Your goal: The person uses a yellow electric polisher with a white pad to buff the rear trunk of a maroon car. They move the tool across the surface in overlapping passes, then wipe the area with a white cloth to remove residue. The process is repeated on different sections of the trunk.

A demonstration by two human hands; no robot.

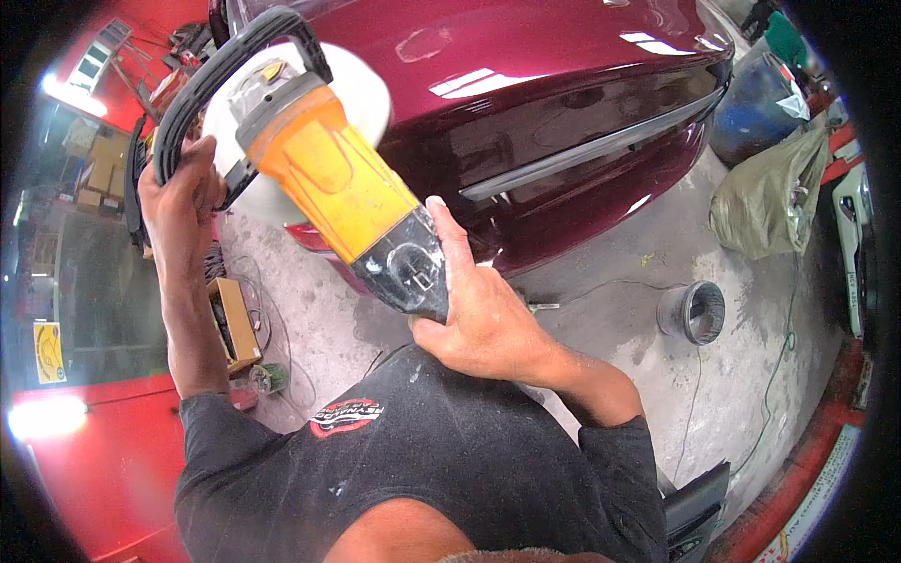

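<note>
A yellow and black car polisher (338,174) is held up in front of my chest, slanting from upper left to lower right. Its round white pad (364,89) shows behind the head, beside a maroon car (554,56). My left hand (183,192) is closed around the lower end of the black loop handle (192,94). Around the dark rear end of the polisher wraps my right hand (483,314), its thumb and palm showing while the other fingers are mostly hidden. Whether the pad touches the paint cannot be made out.
On the grey floor (610,347) lie thin cords and a grey bucket (693,312). A cardboard box (235,324) stands at left by a red-framed glass wall (103,310). At right are a khaki sack (765,206) and a blue drum (760,108).
</note>
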